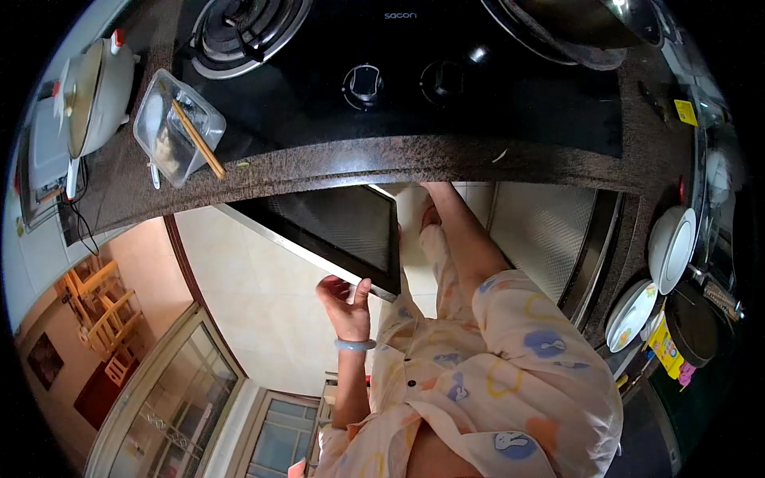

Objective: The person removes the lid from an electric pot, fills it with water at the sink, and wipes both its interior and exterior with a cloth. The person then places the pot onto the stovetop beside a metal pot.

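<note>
My left hand [347, 309], a pale bracelet on its wrist, is closed on the frame of an open cabinet door [335, 227] below the counter. The thumb lies on the frame's near corner and the fingers curl at its edge. This door has a dark textured panel and a silvery edge. My right forearm [466, 235] reaches down and forward under the counter edge, which hides the hand. Whatever that hand touches is out of sight. Right of the arm stands another textured cabinet panel [542, 231].
Above sits a black gas hob [406, 103] with a wok [590, 28] at right. On the left are a white pot [103, 99] and a clear plastic tub [179, 127] with chopsticks [198, 137]. Bowls [673, 247] and a plate [632, 315] line the right.
</note>
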`<action>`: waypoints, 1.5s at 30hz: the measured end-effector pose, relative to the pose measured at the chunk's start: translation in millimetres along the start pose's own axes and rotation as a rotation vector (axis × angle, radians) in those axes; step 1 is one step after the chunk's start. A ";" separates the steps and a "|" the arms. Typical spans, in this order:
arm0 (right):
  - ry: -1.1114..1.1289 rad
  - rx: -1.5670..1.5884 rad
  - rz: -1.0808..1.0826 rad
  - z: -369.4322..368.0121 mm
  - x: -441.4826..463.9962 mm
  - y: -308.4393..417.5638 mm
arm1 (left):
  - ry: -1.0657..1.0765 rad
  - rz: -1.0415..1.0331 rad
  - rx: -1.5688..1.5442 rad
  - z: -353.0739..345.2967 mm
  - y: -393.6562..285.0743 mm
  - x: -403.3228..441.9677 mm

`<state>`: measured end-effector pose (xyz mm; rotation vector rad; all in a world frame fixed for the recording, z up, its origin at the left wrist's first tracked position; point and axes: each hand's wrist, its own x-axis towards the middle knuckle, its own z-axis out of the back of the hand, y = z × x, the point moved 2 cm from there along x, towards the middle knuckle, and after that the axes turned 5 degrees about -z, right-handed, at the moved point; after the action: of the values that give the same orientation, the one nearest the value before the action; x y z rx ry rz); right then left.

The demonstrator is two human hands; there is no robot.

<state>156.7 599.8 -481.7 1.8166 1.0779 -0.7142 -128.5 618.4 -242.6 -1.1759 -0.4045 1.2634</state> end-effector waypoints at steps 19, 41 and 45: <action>-0.221 -1.063 0.236 109.7 -13.7 60.6 | 0.827 -0.318 1.201 -233.5 12.4 198.5; -0.164 -1.291 0.227 152.5 -25.5 28.3 | 0.694 -0.017 0.750 -145.9 49.8 234.1; -0.159 -1.310 0.234 157.4 -25.3 27.7 | 0.686 0.003 0.721 -147.3 54.5 236.2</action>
<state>163.7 442.9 -520.9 0.6989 0.8480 0.0672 37.2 751.7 -430.2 -0.8929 0.5256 0.8138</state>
